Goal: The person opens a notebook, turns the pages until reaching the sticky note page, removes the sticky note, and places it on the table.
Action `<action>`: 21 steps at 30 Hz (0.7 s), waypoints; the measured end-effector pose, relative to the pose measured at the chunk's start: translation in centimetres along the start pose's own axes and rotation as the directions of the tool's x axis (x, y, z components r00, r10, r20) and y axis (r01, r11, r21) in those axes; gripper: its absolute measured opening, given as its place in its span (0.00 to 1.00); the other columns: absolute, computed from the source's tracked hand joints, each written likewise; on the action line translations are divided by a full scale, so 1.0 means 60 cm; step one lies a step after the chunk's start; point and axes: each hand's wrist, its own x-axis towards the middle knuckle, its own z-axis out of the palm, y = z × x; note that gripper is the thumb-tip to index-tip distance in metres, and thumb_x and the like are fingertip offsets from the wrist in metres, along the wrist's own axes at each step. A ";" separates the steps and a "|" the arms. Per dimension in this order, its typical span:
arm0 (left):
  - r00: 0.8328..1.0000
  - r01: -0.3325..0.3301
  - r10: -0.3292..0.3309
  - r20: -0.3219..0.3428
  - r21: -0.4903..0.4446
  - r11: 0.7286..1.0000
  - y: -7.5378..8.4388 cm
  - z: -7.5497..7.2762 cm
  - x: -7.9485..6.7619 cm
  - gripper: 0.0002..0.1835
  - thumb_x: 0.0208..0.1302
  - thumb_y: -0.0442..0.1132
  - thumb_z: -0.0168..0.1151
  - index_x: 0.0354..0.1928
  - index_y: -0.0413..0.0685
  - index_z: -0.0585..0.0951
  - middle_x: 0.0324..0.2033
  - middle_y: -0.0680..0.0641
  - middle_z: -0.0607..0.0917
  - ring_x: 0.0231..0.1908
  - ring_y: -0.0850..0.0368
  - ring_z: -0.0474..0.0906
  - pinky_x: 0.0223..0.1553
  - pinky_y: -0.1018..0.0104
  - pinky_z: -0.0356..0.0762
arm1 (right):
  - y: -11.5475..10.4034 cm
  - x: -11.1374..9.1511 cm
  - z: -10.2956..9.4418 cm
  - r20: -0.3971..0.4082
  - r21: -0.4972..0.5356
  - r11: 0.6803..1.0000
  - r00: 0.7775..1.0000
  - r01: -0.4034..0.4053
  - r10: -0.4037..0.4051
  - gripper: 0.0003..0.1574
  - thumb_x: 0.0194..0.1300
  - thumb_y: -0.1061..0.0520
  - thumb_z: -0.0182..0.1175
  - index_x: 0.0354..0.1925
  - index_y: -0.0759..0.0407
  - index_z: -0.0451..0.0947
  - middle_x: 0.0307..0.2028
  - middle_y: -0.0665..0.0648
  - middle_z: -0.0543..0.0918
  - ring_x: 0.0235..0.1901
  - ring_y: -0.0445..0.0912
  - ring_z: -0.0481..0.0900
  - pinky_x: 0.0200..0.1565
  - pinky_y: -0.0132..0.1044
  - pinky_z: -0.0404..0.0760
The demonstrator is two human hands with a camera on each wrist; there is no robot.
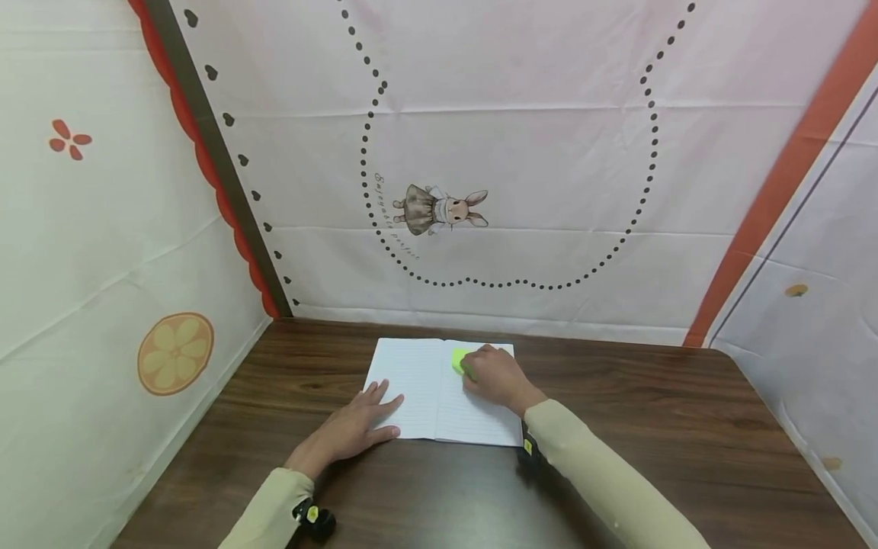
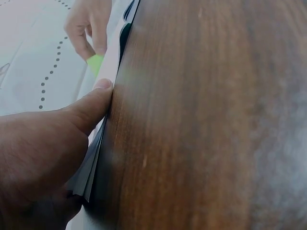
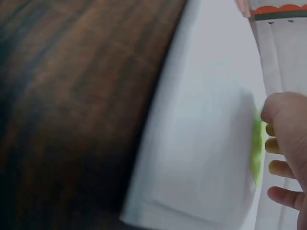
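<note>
An open lined notebook [image 1: 411, 366] lies flat on the dark wooden table [image 1: 604, 381]. My left hand [image 1: 357, 423], fingers spread, rests on the lower left corner of its left page; from the left wrist, the thumb [image 2: 93, 105] presses on the page edge. Over the upper part of the right page, my right hand [image 1: 497, 377] pinches a bright green sticky note [image 1: 459, 360] by its edge. The fingers hide part of the note. In the right wrist view the green sticky note [image 3: 257, 148] shows as a strip beside the thumb.
White printed cloth [image 1: 521, 168] hangs behind the table, and more cloth [image 1: 82, 305] stands along its left side. Black wrist cameras sit at both cuffs, the left camera [image 1: 315, 518] close over the table.
</note>
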 end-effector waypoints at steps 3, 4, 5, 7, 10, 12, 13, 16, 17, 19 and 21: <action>1.000 0.000 0.000 0.000 0.003 1.000 0.000 -0.001 0.000 0.35 0.73 0.61 0.56 0.77 0.56 0.67 0.80 0.38 0.52 0.80 0.38 0.43 0.76 0.37 0.49 | -0.009 -0.001 0.007 -0.033 -0.033 0.999 0.999 -0.015 0.014 0.04 0.60 0.57 0.65 0.34 0.55 0.85 0.38 0.54 0.91 0.45 0.54 0.87 0.44 0.50 0.86; 1.000 0.000 0.000 0.000 0.005 1.000 0.000 -0.001 0.000 0.35 0.73 0.61 0.56 0.77 0.55 0.67 0.80 0.38 0.53 0.80 0.38 0.44 0.76 0.37 0.49 | -0.013 -0.001 0.008 -0.027 -0.044 0.998 0.999 -0.039 0.037 0.06 0.60 0.58 0.64 0.36 0.56 0.87 0.39 0.54 0.91 0.46 0.54 0.87 0.44 0.50 0.86; 1.000 0.000 0.000 0.000 0.006 1.000 0.000 -0.001 0.000 0.35 0.73 0.61 0.56 0.77 0.55 0.67 0.80 0.38 0.53 0.79 0.38 0.44 0.76 0.37 0.49 | -0.017 0.000 0.011 -0.021 -0.069 0.996 0.998 -0.061 0.060 0.08 0.61 0.58 0.64 0.38 0.56 0.88 0.41 0.54 0.91 0.47 0.54 0.87 0.45 0.49 0.86; 1.000 -0.001 0.001 0.000 0.009 1.000 0.000 0.000 0.000 0.35 0.73 0.61 0.56 0.77 0.55 0.67 0.80 0.38 0.53 0.79 0.38 0.44 0.76 0.38 0.49 | -0.023 0.000 0.014 -0.021 -0.100 0.990 0.995 -0.102 0.101 0.10 0.63 0.58 0.65 0.42 0.57 0.89 0.43 0.54 0.91 0.47 0.53 0.87 0.46 0.48 0.86; 1.000 -0.002 0.002 -0.001 0.009 1.000 -0.001 0.002 0.000 0.36 0.73 0.61 0.56 0.77 0.55 0.67 0.80 0.38 0.53 0.79 0.38 0.44 0.76 0.39 0.48 | -0.029 0.000 0.018 -0.033 -0.154 0.978 0.990 -0.139 0.135 0.09 0.67 0.59 0.63 0.42 0.56 0.90 0.44 0.53 0.91 0.46 0.52 0.87 0.44 0.47 0.86; 1.000 -0.003 0.003 -0.001 0.003 1.000 0.000 0.002 0.000 0.36 0.73 0.61 0.56 0.77 0.55 0.67 0.80 0.38 0.52 0.80 0.38 0.43 0.76 0.39 0.48 | -0.029 -0.001 0.019 -0.067 -0.173 0.974 0.989 -0.145 0.135 0.09 0.69 0.59 0.62 0.38 0.55 0.90 0.42 0.53 0.91 0.44 0.52 0.87 0.41 0.47 0.87; 1.000 -0.003 0.003 -0.001 0.000 1.000 0.000 0.002 0.000 0.36 0.73 0.61 0.56 0.77 0.55 0.67 0.80 0.38 0.52 0.80 0.38 0.43 0.76 0.39 0.48 | -0.029 -0.002 0.019 -0.081 -0.184 0.972 0.988 -0.146 0.134 0.10 0.70 0.59 0.62 0.37 0.55 0.90 0.41 0.53 0.91 0.43 0.52 0.88 0.40 0.47 0.87; 1.000 0.002 -0.002 0.001 0.003 1.000 0.001 0.000 0.000 0.36 0.73 0.61 0.56 0.77 0.55 0.67 0.80 0.38 0.52 0.80 0.38 0.43 0.76 0.39 0.48 | -0.027 -0.005 0.021 -0.112 -0.203 0.967 0.985 -0.152 0.131 0.10 0.70 0.59 0.62 0.35 0.54 0.90 0.38 0.52 0.91 0.42 0.52 0.88 0.38 0.47 0.87; 1.000 0.005 -0.005 -0.001 0.003 1.000 0.002 -0.001 0.000 0.36 0.73 0.61 0.57 0.76 0.55 0.67 0.80 0.38 0.52 0.80 0.38 0.44 0.76 0.38 0.48 | -0.026 -0.006 0.021 -0.121 -0.206 0.967 0.984 -0.150 0.127 0.10 0.70 0.60 0.62 0.35 0.54 0.90 0.37 0.52 0.91 0.41 0.52 0.88 0.38 0.47 0.87; 1.000 0.011 -0.011 -0.002 0.011 1.000 0.003 -0.002 0.001 0.35 0.73 0.61 0.57 0.76 0.55 0.67 0.80 0.39 0.53 0.79 0.38 0.44 0.75 0.37 0.50 | -0.025 -0.008 0.022 -0.137 -0.210 0.967 0.984 -0.144 0.117 0.09 0.69 0.61 0.63 0.34 0.56 0.90 0.34 0.53 0.91 0.40 0.53 0.88 0.37 0.47 0.87; 1.000 0.019 -0.019 -0.005 0.018 1.000 0.003 -0.003 0.002 0.35 0.73 0.61 0.57 0.76 0.56 0.68 0.80 0.39 0.53 0.79 0.39 0.45 0.75 0.36 0.51 | -0.024 -0.010 0.022 -0.155 -0.215 0.967 0.983 -0.135 0.103 0.08 0.68 0.63 0.64 0.35 0.56 0.89 0.33 0.53 0.91 0.39 0.53 0.89 0.37 0.47 0.86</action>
